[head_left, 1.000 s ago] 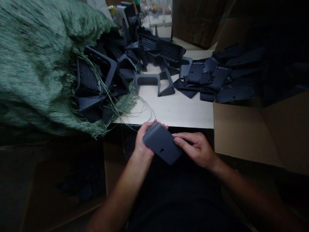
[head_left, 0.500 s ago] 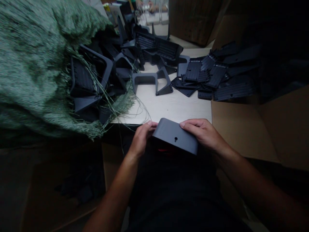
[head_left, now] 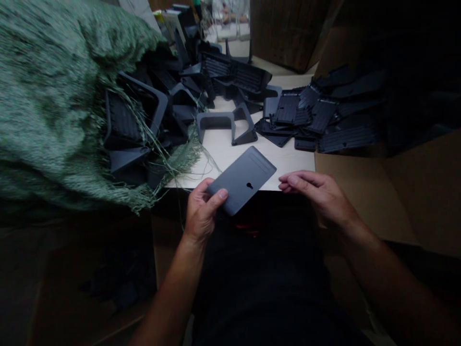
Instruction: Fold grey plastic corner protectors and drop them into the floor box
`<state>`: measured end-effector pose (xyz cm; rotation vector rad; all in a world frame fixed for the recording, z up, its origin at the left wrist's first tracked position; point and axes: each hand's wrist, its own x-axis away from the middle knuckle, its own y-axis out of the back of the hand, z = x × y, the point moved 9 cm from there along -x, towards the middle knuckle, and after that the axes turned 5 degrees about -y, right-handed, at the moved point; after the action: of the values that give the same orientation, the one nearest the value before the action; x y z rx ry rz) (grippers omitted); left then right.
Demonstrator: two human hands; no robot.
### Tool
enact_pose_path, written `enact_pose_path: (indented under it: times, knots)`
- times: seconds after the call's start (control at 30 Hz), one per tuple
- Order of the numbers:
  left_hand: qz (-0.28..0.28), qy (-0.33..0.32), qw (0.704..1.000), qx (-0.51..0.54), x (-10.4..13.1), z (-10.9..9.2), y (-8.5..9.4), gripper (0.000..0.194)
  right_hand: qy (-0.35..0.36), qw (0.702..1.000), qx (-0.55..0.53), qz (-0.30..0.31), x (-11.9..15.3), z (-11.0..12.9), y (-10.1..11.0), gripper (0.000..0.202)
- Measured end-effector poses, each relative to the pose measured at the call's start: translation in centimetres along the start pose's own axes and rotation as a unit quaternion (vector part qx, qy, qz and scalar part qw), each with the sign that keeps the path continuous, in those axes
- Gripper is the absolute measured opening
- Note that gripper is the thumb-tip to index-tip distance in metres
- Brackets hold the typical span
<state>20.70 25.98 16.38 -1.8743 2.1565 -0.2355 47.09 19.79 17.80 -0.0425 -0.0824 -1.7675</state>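
Note:
My left hand (head_left: 202,211) grips a dark grey plastic bracket (head_left: 241,180) by its lower left end, thumb on top and fingers beneath. The bracket is tilted, with its flat face and keyhole-shaped hole turned up. Its underside is hidden. To the right of it, my right hand (head_left: 317,190) hangs apart from the bracket, its thumb and fingers drawn together with nothing visible between them. On the white table (head_left: 291,166) just beyond lies another grey bracket (head_left: 216,120), beside a pile of dark ribbed plates (head_left: 288,108).
A green woven sack (head_left: 54,105) with frayed threads spills dark brackets (head_left: 158,105) at the left. Cardboard box flaps (head_left: 356,192) stand at the right, and a brown carton (head_left: 288,31) at the back. Below left, a box holds dark parts (head_left: 122,278).
The right hand has let go of the bracket and moved slightly right. The left hand has shifted its hold and turned the bracket, raising its far end.

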Motion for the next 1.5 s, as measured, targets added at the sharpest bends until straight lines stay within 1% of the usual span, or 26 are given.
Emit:
enact_pose_path:
  times: [0.03, 0.07, 0.1, 0.17, 0.2, 0.23, 0.27, 0.33, 0.37, 0.4, 0.47, 0.53, 0.57, 0.6, 0.67, 0.73, 0.83, 0.93, 1.03, 1.13, 1.23, 1.3, 1.4, 1.5]
  knots:
    - [0.014, -0.002, 1.000, -0.016, 0.2, -0.2, -0.4, 0.030, -0.034, 0.998, -0.032, 0.052, 0.2, -0.9, -1.3, 0.041]
    - [0.042, 0.002, 0.998, -0.040, 0.4, -0.3, -1.0, 0.029, -0.064, 0.991, -0.068, 0.094, 0.4, -1.6, -2.6, 0.043]
    - [0.078, 0.008, 0.995, -0.067, 0.7, -0.3, -1.8, 0.028, -0.088, 0.983, -0.109, 0.121, 0.6, -2.1, -3.6, 0.044]
    - [0.162, 0.028, 0.980, -0.111, 1.2, -0.1, -3.3, 0.030, -0.108, 0.968, -0.183, 0.136, 0.9, -2.6, -5.0, 0.043]
    - [0.195, 0.039, 0.973, -0.119, 1.3, 0.1, -3.8, 0.035, -0.101, 0.965, -0.204, 0.132, 1.0, -2.5, -5.2, 0.041]
    - [0.212, 0.044, 0.969, -0.115, 1.3, 0.2, -4.0, 0.040, -0.085, 0.966, -0.205, 0.130, 1.1, -2.2, -5.3, 0.039]
    - [0.210, 0.043, 0.971, -0.104, 1.1, 0.3, -4.0, 0.043, -0.062, 0.972, -0.183, 0.136, 1.3, -1.7, -5.4, 0.036]
    - [0.166, 0.028, 0.983, -0.069, 0.3, 0.2, -3.4, 0.048, -0.004, 0.982, -0.085, 0.169, 2.0, -0.5, -5.9, 0.032]
    - [0.140, 0.027, 0.989, -0.048, -0.1, 0.4, -3.2, 0.051, 0.025, 0.981, -0.026, 0.193, 2.4, -0.1, -6.4, 0.029]
    - [0.126, 0.040, 0.991, -0.022, -0.3, 0.8, -3.3, 0.054, 0.051, 0.975, 0.027, 0.215, 2.9, 0.2, -6.9, 0.026]
    - [0.137, 0.107, 0.984, 0.042, 0.0, 2.2, -4.6, 0.056, 0.084, 0.963, 0.085, 0.241, 3.6, 0.4, -7.9, 0.023]
    - [0.156, 0.170, 0.969, 0.093, 0.7, 3.4, -6.3, 0.048, 0.082, 0.966, 0.069, 0.236, 3.7, -0.1, -8.4, 0.026]
    - [0.151, 0.179, 0.967, 0.101, 0.9, 3.7, -6.9, 0.042, 0.075, 0.971, 0.045, 0.221, 3.6, -0.4, -8.4, 0.029]
    - [0.135, 0.172, 0.971, 0.098, 0.9, 3.8, -7.2, 0.035, 0.069, 0.977, 0.017, 0.200, 3.5, -0.8, -8.4, 0.031]
    - [0.091, 0.129, 0.985, 0.076, 0.8, 3.7, -7.2, 0.026, 0.062, 0.985, -0.033, 0.156, 3.3, -1.7, -8.2, 0.034]
    - [0.056, 0.079, 0.994, 0.048, 0.9, 3.4, -6.9, 0.025, 0.069, 0.988, -0.068, 0.117, 3.4, -2.4, -7.9, 0.037]
    - [0.036, 0.027, 0.999, -0.022, 1.0, 2.8, -6.5, 0.026, 0.083, 0.989, -0.088, 0.086, 3.7, -2.9, -7.7, 0.040]
    - [0.039, 0.017, 0.997, -0.063, 0.9, 2.4, -6.1, 0.028, 0.096, 0.989, -0.076, 0.087, 3.8, -2.5, -7.8, 0.036]
    - [0.038, 0.013, 0.998, -0.045, 0.9, 1.9, -5.6, 0.028, 0.108, 0.987, -0.039, 0.109, 3.6, -1.5, -7.9, 0.028]
    - [0.052, -0.001, 0.999, -0.008, 1.4, 1.0, -5.4, 0.028, 0.153, 0.980, 0.025, 0.127, 3.6, -0.3, -7.7, 0.021]
    - [0.075, -0.018, 0.997, 0.003, 2.1, 0.1, -5.4, 0.027, 0.226, 0.961, 0.087, 0.135, 4.0, 0.8, -7.4, 0.027]
    - [0.091, -0.030, 0.995, -0.009, 2.5, -0.4, -5.4, 0.029, 0.256, 0.950, 0.113, 0.140, 4.3, 1.2, -7.3, 0.032]
    - [0.105, -0.033, 0.994, -0.019, 2.7, -0.7, -5.4, 0.028, 0.270, 0.943, 0.130, 0.147, 4.5, 1.3, -7.4, 0.033]
    - [0.115, -0.029, 0.993, 0.001, 2.8, -1.0, -5.3, 0.026, 0.276, 0.942, 0.138, 0.134, 4.5, 1.4, -6.7, 0.042]
